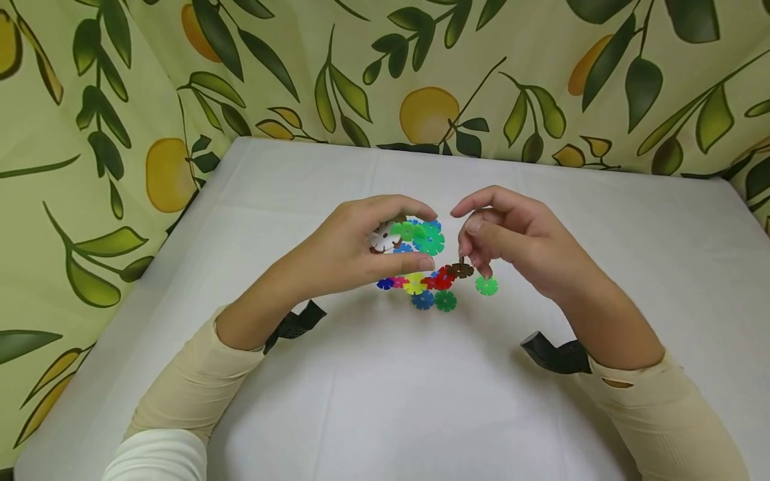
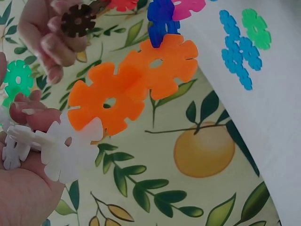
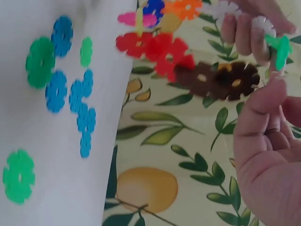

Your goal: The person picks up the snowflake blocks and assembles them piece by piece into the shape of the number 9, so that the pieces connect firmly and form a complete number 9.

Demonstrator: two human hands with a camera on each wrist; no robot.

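In the head view, your left hand [image 1: 355, 240] and right hand [image 1: 511, 230] face each other above the white, cloth-covered worktop [image 1: 385, 387], with a chain [image 1: 415, 283] of interlocked, multicoloured plastic flower discs held up between them. Your left forefinger and thumb stand apart; your right fingers curl, pinching a dark brown, notched plastic disc [image 1: 460, 270] at the chain's right end. A light green, flower-shaped plastic disc [image 1: 486, 285] lies farther right on the worktop.

In the left wrist view, your left fingers curl round white, petalled plastic discs [image 2: 75, 157]; two translucent orange discs [image 2: 131, 80] adjoin them, then a dark blue disc [image 2: 157, 19].

In the right wrist view, overlapping red discs [image 3: 157, 49] join the brown end beside your right thumb. A blue plastic cluster [image 3: 85, 117] lies on the worktop.
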